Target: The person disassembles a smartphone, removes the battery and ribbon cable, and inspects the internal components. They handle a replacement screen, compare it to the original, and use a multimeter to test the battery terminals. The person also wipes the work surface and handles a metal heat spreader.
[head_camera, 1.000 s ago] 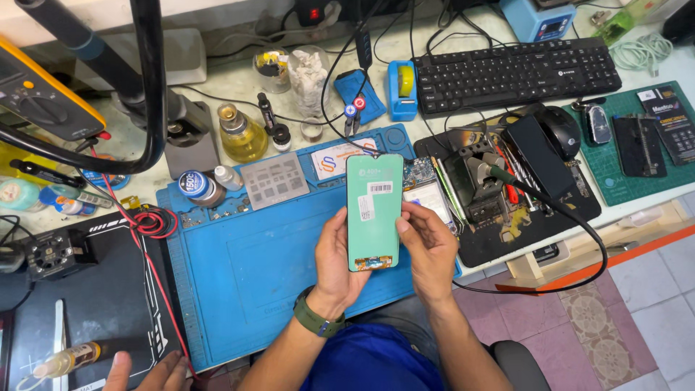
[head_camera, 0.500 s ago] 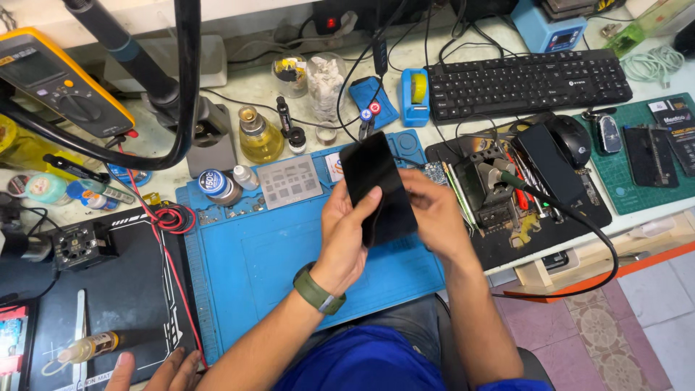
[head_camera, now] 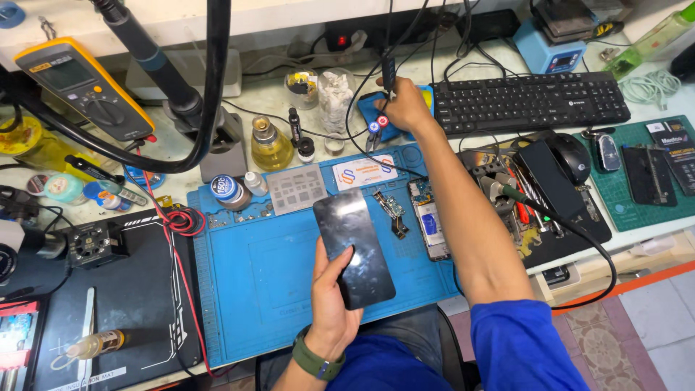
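**Left hand alone carries the dark phone screen while the right reaches away**

Left hand [head_camera: 334, 304] holds the flat black glossy phone screen panel [head_camera: 353, 246] by its lower part only: the palm lies under the panel and the fingers curl around its left edge, with the thumb pressed on the glass face. The panel stands tilted above the blue silicone repair mat [head_camera: 253, 289], not resting on it, and its upper half sticks out free beyond the hand, toward the grey metal stencil plate [head_camera: 297, 188].

In my judgement the main risk is a slip. The glass is smooth, one hand grips it at one end, and the head is turned partly toward the other arm. If the grip relaxes, the panel may drop on the mat or on the small loose metal parts [head_camera: 391, 210] just to its right, and glass could crack or scratch. A thin panel held at one end may also bend.

Further right, the opened phone body with a blue part inside [head_camera: 428, 226] lies on the mat, near the panel but not touching it. The right forearm passes just beside it, so a sleeve or elbow could push it.

Right hand [head_camera: 405, 107] is stretched far to the back of the table [head_camera: 449, 61], well apart from the panel, with fingers closed around a thin black cable or probe [head_camera: 388, 72] beside the black computer keyboard [head_camera: 528, 101]. Many cables hang here; pulling one could drag the small bottles.
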The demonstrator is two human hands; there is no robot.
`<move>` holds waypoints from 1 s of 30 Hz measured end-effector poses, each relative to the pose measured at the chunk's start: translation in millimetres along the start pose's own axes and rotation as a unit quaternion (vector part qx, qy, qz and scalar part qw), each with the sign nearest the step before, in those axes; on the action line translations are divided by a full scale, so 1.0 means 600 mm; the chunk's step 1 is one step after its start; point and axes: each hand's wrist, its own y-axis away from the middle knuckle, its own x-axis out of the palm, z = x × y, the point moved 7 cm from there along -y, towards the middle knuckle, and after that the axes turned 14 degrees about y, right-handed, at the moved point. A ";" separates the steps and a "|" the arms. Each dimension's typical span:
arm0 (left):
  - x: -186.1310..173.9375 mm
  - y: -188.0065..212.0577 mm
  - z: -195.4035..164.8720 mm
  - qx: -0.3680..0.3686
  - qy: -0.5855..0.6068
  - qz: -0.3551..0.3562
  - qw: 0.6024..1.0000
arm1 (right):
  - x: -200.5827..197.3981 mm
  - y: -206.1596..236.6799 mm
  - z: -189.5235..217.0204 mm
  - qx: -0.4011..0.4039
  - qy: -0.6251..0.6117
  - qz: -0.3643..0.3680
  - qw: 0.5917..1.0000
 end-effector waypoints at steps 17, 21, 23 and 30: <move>0.005 -0.012 0.004 -0.029 -0.049 0.043 0.997 | 0.045 -0.012 0.027 -0.070 0.336 0.025 0.939; 0.005 -0.016 0.006 -0.034 -0.046 0.033 0.998 | 0.054 -0.017 0.029 -0.099 0.345 0.043 0.932; 0.008 -0.016 0.004 -0.033 -0.046 0.034 0.998 | 0.052 -0.013 0.030 -0.105 0.348 0.041 0.931; 0.015 -0.015 0.008 -0.057 -0.018 0.065 0.996 | 0.023 0.010 0.049 -0.110 0.342 -0.019 0.933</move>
